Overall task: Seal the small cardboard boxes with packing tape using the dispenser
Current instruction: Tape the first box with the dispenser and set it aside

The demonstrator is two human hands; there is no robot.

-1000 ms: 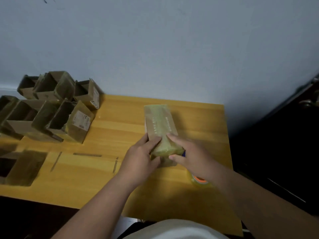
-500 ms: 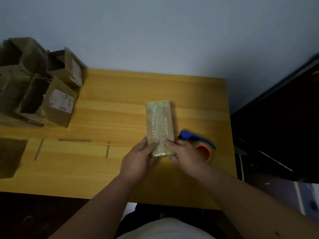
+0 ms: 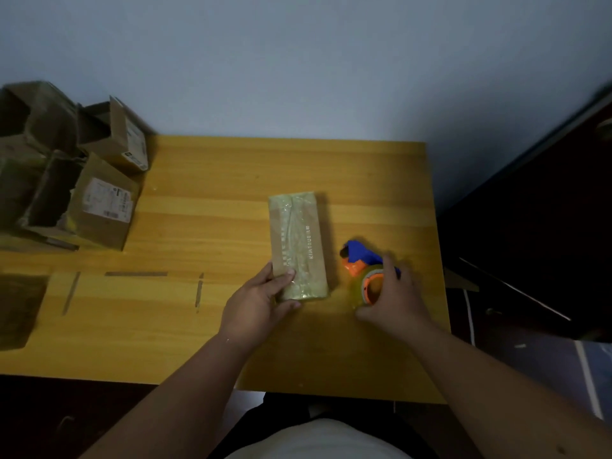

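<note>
Change since half a second ago: the right hand point(image 3: 394, 298) is no longer resting on the near end of the box; it is now lying over the tape dispenser point(image 3: 367, 271), to the right of the box. The left hand point(image 3: 261, 299) is staying at the box's near left corner.

Head view, item by item:
- Small cardboard box point(image 3: 298, 246): long, closed, already wrapped in glossy tape, lying flat near the middle of the bench point(image 3: 198, 326), its length running near to far.
- Left hand: fingers lying on the box top at the near end, thumb curling under the near edge, gripping that corner.
- Right hand: fingers curling over the orange-cored tape roll; the grip is blurred, so I cannot tell whether it is closing firmly.
- Tape dispenser: blue and orange, sitting on the bench just right of the box, not touching it.
- Open cardboard boxes point(image 3: 76, 180): a cluster with shipping labels, standing at the far left of the bench, well apart from the hands.
- Dark strips point(image 3: 135, 274): lying on the bench left of the left hand.
</note>
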